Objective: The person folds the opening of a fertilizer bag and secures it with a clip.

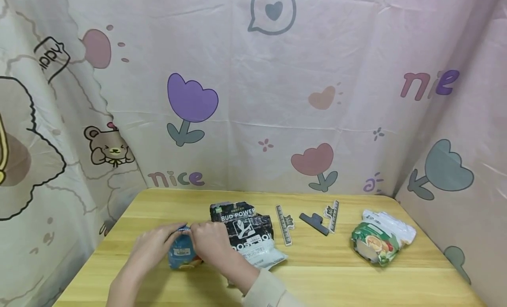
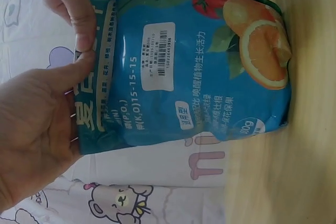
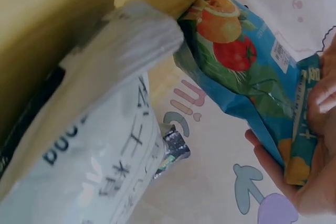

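A blue plastic bag [image 1: 181, 252] with orange and tomato pictures stands upright on the left side of the table, its top folded over. My left hand [image 1: 152, 247] grips the folded top at one side, thumb in front and fingers behind. At the other side my right hand [image 1: 214, 245] pinches the same fold, thumb close to the left thumb. In the left wrist view the bag's label [image 2: 159, 56] faces the camera. The right wrist view shows the fold [image 3: 304, 124] between the right thumb and fingers.
A black and white bag [image 1: 253, 232] lies just right of the hands. Beyond it are a dark grey clip [image 1: 314, 223] and two ruler-patterned clips, one left [image 1: 284, 225] and one right [image 1: 334, 217]. A green and white bag [image 1: 376, 241] lies at the table's right.
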`<move>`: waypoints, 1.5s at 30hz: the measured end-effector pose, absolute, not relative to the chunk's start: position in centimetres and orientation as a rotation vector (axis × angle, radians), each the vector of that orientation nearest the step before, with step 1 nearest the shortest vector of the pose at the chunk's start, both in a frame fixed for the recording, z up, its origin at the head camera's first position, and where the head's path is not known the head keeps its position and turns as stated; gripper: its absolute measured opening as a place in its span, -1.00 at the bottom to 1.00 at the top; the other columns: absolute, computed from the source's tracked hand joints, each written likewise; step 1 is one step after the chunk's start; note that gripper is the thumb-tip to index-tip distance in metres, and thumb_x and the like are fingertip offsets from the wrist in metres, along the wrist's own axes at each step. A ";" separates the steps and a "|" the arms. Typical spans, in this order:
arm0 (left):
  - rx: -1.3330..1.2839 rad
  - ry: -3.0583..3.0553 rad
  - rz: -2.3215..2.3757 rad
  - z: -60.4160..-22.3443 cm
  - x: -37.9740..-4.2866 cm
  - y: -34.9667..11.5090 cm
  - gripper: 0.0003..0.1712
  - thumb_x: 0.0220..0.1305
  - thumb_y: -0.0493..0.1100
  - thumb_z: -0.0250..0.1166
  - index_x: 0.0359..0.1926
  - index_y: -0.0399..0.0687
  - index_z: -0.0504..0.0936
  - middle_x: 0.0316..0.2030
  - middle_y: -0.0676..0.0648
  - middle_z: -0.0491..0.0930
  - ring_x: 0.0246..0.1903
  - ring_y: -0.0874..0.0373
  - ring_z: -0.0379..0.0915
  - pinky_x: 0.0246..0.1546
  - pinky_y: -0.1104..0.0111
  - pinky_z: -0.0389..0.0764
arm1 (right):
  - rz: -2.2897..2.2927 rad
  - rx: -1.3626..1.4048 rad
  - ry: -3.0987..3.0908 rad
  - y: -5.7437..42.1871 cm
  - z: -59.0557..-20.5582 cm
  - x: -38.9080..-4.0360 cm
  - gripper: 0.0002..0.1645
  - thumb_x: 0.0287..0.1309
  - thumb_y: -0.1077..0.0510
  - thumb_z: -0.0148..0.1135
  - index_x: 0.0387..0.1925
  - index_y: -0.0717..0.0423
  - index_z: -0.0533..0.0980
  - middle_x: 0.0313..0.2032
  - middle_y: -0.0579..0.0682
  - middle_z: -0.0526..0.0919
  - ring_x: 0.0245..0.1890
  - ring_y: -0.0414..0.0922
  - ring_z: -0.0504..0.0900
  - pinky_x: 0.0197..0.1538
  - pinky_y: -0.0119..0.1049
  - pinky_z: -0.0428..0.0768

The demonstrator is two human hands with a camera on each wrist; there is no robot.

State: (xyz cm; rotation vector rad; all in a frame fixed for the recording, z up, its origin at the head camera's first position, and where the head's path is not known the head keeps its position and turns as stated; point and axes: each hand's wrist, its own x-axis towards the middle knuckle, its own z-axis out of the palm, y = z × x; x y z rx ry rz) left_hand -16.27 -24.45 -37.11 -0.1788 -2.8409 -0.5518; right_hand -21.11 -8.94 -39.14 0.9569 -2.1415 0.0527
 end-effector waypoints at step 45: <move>-0.047 -2.856 -0.580 -36.4 -17.6 -24.1 -0.79 0.03 -0.29 0.34 -0.30 0.07 0.75 -0.31 -0.21 0.64 -0.66 0.13 0.27 -0.76 0.30 0.21 | 0.171 0.854 -2.141 -9.2 -40.0 -21.1 -0.76 -0.46 0.21 0.34 -0.58 -0.16 0.63 -0.66 -0.30 0.58 -0.77 -0.34 0.41 -0.79 -0.53 0.12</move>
